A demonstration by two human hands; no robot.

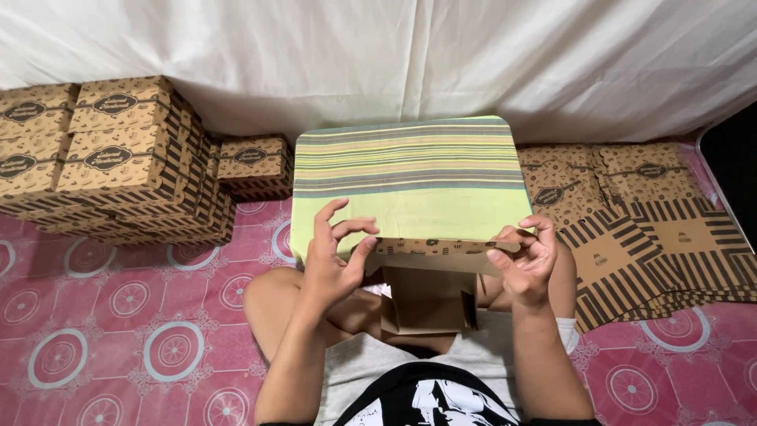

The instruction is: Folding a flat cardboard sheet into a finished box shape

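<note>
Nearest the camera: bent bare knees and a dark printed shirt, seen from above, seated on a pink mat (118, 315) patterned with pale circular medallions. Above the lap, an unfolded brown cardboard box blank (430, 296), plain kraft inside, printed with small dark motifs on its upper flap (430, 247), the flap's far edge resting against the near rim of a small table. Left hand (335, 260) at the flap's left end, thumb touching the card edge, fingers spread and curled above it, not closed round anything. Right hand (527, 264) at the flap's right end, thumb and fingers pinched on the card's corner. For a clean fold, judged from this pose: both ends pressed evenly along the scored crease, flap kept square to the panel below, thumbs run outward so that the card bends on the line and not beside it. Beyond the hands, the table under a cloth (410, 181), smooth, lime green near, banded with grey, yellow and blue stripes farther off, corners rounded. To the right, flat blanks (646, 229) fanned in an overlapping stack, matte brown with dark striped borders. To the left, assembled boxes (110, 158) stacked several high, rectangular, each with a dark oval label. Farthest, a white draped sheet (378, 55), softly creased.
</note>
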